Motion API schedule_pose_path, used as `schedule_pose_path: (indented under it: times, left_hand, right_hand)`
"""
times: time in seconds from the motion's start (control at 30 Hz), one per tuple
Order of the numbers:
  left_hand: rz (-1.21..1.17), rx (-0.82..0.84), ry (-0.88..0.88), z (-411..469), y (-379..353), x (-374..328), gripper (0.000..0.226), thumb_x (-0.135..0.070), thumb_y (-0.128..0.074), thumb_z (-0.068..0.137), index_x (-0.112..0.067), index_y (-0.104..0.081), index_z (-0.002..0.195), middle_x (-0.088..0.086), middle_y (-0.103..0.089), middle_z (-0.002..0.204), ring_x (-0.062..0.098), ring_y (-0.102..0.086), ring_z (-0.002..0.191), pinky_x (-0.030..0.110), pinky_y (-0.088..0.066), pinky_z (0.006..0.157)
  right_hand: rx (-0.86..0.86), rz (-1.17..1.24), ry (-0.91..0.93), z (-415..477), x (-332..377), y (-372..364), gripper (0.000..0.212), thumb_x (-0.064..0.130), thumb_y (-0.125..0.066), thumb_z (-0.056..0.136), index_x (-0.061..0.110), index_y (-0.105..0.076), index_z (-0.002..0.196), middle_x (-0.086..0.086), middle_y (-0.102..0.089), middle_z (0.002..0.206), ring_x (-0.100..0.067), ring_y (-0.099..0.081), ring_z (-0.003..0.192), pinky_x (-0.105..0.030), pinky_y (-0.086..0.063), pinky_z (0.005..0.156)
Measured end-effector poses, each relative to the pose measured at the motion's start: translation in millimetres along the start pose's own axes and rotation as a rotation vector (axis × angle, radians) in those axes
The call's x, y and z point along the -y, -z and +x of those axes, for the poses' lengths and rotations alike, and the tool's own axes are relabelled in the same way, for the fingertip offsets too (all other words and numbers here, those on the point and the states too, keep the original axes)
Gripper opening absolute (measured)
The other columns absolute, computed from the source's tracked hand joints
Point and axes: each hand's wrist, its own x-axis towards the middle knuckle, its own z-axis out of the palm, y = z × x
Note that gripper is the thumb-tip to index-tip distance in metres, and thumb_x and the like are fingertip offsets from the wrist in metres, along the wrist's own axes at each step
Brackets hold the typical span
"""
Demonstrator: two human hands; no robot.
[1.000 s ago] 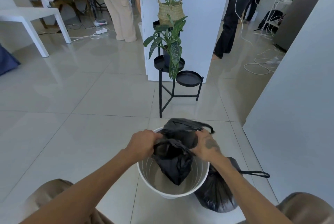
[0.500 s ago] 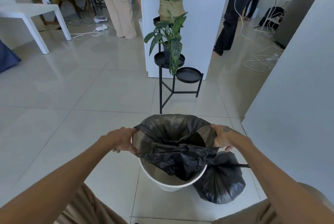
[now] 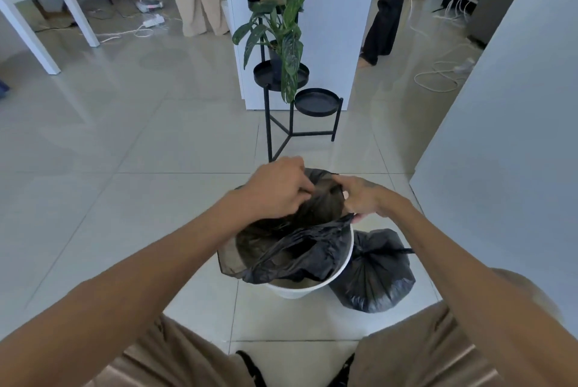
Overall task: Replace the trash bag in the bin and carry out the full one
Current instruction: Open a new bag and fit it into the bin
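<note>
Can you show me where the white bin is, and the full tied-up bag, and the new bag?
white bin point(image 3: 297, 291): head view, on its front outer wall.
full tied bag point(image 3: 375, 277): head view, on its bulging middle, below the knot.
new black bag point(image 3: 308, 250): head view, on the crumpled fold draped inside the bin.

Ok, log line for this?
left hand grips new bag | right hand grips it too | bin partly lined | full bag tied, beside bin
</note>
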Motion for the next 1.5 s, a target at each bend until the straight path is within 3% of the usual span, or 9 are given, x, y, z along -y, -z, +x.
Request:
schedule_pose_path:
  times: [0.23,0.4,0.57,0.73,0.9,0.97,1.17,1.3,1.5]
  left_hand:
    - [0.622,0.325,-0.069,28,-64,10,0.048,-0.055,-0.046,0.099,-0.014,-0.07,0.106,0.007,-0.072,0.105,0.028,-0.071,0.093,0.035,-0.041,0.062]
    - [0.659,0.189,0.074,25,-50,39,0.045,-0.055,-0.05,0.097,-0.014,-0.07,0.1,0.007,-0.07,0.1,0.025,-0.069,0.084,0.034,-0.039,0.057]
    - [0.314,0.216,0.332,23,-31,42,0.007,-0.014,-0.06,0.085,-0.012,-0.055,0.08,0.005,-0.054,0.081,0.029,-0.062,0.08,0.034,-0.045,0.063]
    - [-0.183,0.297,0.524,23,-7,49,0.013,0.003,-0.051,0.071,-0.006,-0.058,0.064,0.012,-0.068,0.057,0.027,-0.073,0.066,0.034,-0.057,0.06]
    - [-0.647,0.127,0.741,18,-6,55,0.021,0.003,-0.06,0.081,-0.007,-0.051,0.065,0.017,-0.062,0.049,0.035,-0.071,0.059,0.036,-0.054,0.056]
    - [-0.65,0.128,0.775,15,-13,59,0.02,-0.005,-0.068,0.083,-0.006,-0.054,0.068,0.017,-0.062,0.051,0.033,-0.069,0.054,0.041,-0.055,0.059]
    - [0.049,0.157,0.696,-7,-43,69,0.05,-0.057,-0.074,0.071,-0.015,-0.06,0.094,0.003,-0.062,0.092,0.028,-0.065,0.086,0.033,-0.047,0.067]
    - [0.34,0.191,0.596,-34,-59,80,0.051,-0.036,-0.073,0.078,-0.017,-0.054,0.121,0.005,-0.065,0.107,0.029,-0.068,0.096,0.033,-0.039,0.065]
    - [0.239,0.209,0.563,-49,-62,86,0.041,-0.036,-0.062,0.086,-0.015,-0.055,0.12,0.008,-0.066,0.11,0.032,-0.066,0.098,0.037,-0.046,0.071]
  right_hand:
    - [0.04,-0.17,0.081,1,-12,6,0.08,-0.015,-0.056,0.079,0.028,-0.049,0.146,-0.006,-0.052,0.143,-0.03,-0.06,0.117,-0.034,-0.063,0.074]
    - [0.076,-0.29,-0.006,11,-24,27,0.038,-0.008,-0.062,0.085,0.027,-0.079,0.086,-0.009,-0.071,0.113,-0.017,-0.068,0.088,-0.023,-0.061,0.064]
    - [0.277,-0.406,-0.165,17,-4,54,0.025,0.009,-0.068,0.09,0.029,-0.079,0.1,-0.001,-0.068,0.124,-0.01,-0.064,0.099,-0.039,-0.063,0.082]
    - [0.315,-0.598,-0.205,20,28,74,0.058,0.01,-0.065,0.089,0.036,-0.054,0.14,0.001,-0.048,0.142,-0.026,-0.051,0.128,-0.05,-0.054,0.098]
    - [-0.101,-0.731,0.016,18,38,66,0.026,0.002,-0.061,0.087,0.022,-0.077,0.084,-0.008,-0.066,0.13,-0.03,-0.061,0.118,-0.041,-0.052,0.1]
    - [-0.28,-0.808,0.028,16,41,55,0.011,0.016,-0.062,0.09,0.019,-0.071,0.096,-0.007,-0.064,0.13,-0.029,-0.059,0.115,-0.042,-0.052,0.098]
    - [-0.239,-1.142,-0.143,14,39,-12,0.109,0.076,-0.062,0.075,0.013,-0.024,0.156,-0.009,-0.001,0.168,-0.042,-0.009,0.151,-0.069,-0.019,0.113]
    - [-0.13,-1.112,-0.165,15,10,-13,0.106,0.045,-0.072,0.085,0.033,0.003,0.159,-0.006,0.016,0.168,-0.043,0.003,0.153,-0.076,-0.012,0.112]
    - [-0.027,-0.933,0.029,13,2,23,0.08,0.005,-0.067,0.088,0.041,-0.034,0.152,-0.002,-0.008,0.169,-0.035,-0.029,0.147,-0.044,-0.04,0.109]
